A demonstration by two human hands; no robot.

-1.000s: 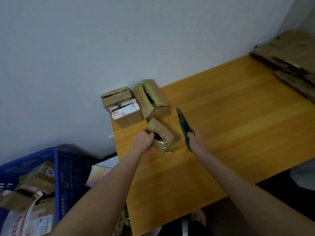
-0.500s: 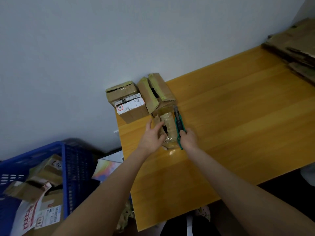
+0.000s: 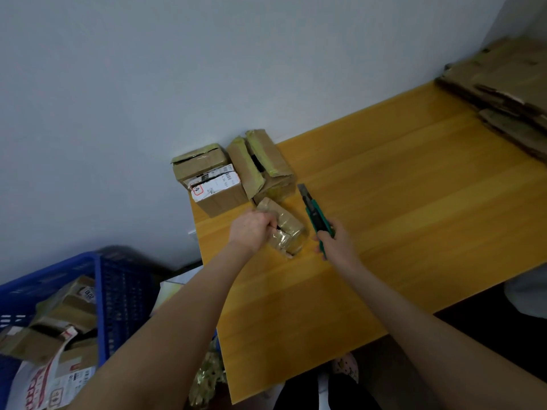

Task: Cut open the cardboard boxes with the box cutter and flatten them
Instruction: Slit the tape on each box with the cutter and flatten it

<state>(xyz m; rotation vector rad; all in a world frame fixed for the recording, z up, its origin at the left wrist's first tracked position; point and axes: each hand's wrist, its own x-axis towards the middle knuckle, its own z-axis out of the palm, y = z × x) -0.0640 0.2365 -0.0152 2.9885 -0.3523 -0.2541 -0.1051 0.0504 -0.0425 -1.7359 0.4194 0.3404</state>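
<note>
Under the left hand (image 3: pixel 251 230) the small taped box (image 3: pixel 281 229) lies on the wooden table (image 3: pixel 414 217), its tape glossy and wrinkled. We note the fingers curled over its near edge, tips seemingly hooked into a dark slit on top. Just right of that grip, clear of the box, the right hand (image 3: pixel 336 247) is wrapped round the green box cutter (image 3: pixel 315 216), blade out and pointing away from us. Half a second ago the cutter lay along the box's right side and the left hand rested flat on top. Now the blade has drawn off and the flat hand has become a hold. We read that as one pass along the tape being done, with prying or turning the box likely next; whether the seam is fully through, we cannot tell. Beyond the left grip, against the wall, stand a labelled box (image 3: pixel 216 184) and a box with green tape (image 3: pixel 262 164), its flaps parted, both not yet flat. Far off past the right hand lies a stack of flattened cardboard (image 3: pixel 503 93). Below the left forearm sits a blue crate (image 3: pixel 118 285) holding more parcels.
</note>
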